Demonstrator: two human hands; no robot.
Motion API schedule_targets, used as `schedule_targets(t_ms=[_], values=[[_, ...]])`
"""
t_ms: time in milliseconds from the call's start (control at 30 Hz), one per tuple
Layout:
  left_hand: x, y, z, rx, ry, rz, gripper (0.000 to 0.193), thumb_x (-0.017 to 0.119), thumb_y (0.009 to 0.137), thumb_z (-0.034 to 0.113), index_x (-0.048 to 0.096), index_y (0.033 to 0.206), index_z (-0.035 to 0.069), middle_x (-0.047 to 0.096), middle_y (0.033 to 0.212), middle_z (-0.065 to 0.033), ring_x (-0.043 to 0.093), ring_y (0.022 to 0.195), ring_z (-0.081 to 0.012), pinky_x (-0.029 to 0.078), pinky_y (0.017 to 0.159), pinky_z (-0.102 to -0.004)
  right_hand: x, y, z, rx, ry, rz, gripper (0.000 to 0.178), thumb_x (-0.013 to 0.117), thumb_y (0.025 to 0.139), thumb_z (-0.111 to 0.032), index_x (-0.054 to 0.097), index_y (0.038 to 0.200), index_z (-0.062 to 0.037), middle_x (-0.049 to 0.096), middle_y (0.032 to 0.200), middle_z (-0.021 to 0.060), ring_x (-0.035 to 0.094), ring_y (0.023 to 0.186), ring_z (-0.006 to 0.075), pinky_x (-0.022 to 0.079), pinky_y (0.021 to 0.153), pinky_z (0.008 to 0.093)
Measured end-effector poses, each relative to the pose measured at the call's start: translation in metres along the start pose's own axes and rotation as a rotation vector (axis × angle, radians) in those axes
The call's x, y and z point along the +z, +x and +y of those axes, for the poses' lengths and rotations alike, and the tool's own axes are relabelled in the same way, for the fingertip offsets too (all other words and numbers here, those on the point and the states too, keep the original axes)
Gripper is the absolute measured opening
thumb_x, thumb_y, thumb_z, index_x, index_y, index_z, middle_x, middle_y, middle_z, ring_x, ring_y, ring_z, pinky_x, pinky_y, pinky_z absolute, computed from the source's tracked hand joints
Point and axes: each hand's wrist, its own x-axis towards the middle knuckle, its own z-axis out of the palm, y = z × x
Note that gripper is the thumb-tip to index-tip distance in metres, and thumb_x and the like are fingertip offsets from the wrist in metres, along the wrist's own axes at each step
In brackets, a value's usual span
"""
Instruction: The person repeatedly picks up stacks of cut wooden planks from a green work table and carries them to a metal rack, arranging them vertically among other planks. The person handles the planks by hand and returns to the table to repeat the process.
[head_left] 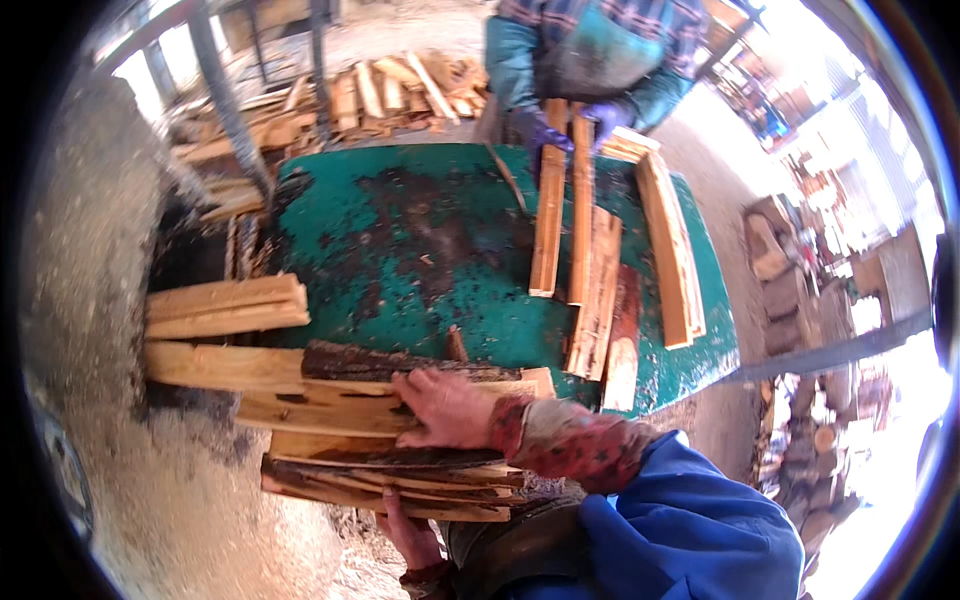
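My right hand (445,408) lies across a pale wooden slab (320,412), its fingers over the far edge by a bark-covered piece (375,362) and its thumb at the near edge. Closer to my body, my left hand (408,532) grips a bundle of thin split wood strips (390,488) from the near side, with one digit showing against the wood and the other fingers mostly hidden. The pieces lie side by side, roughly crosswise in front of me. Further left, pale split boards (228,306) overlap the table edge.
A green, dirt-stained table (440,240) stands ahead. Across it, a co-worker's purple-gloved hands (545,130) hold two long wood pieces (550,220). More split pieces (668,250) lie on the right side. Firewood is piled behind (400,90), and metal posts (222,100) rise at the left.
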Motion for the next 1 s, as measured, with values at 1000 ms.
schedule_targets(t_ms=[1000], values=[[0.008, 0.017, 0.036, -0.009, 0.177, 0.076, 0.070, 0.073, 0.081, 0.041, 0.042, 0.132, 0.004, 0.051, 0.125, -0.0133, 0.053, 0.112, -0.0273, 0.048, 0.092, -0.0439, 0.030, -0.200, 0.206, 0.993, 0.122, 0.949, 0.058, 0.073, 0.070, -0.015, 0.054, 0.124, -0.0010, 0.058, 0.110, 0.0157, 0.061, 0.088, 0.0276, 0.051, 0.079, 0.0362]])
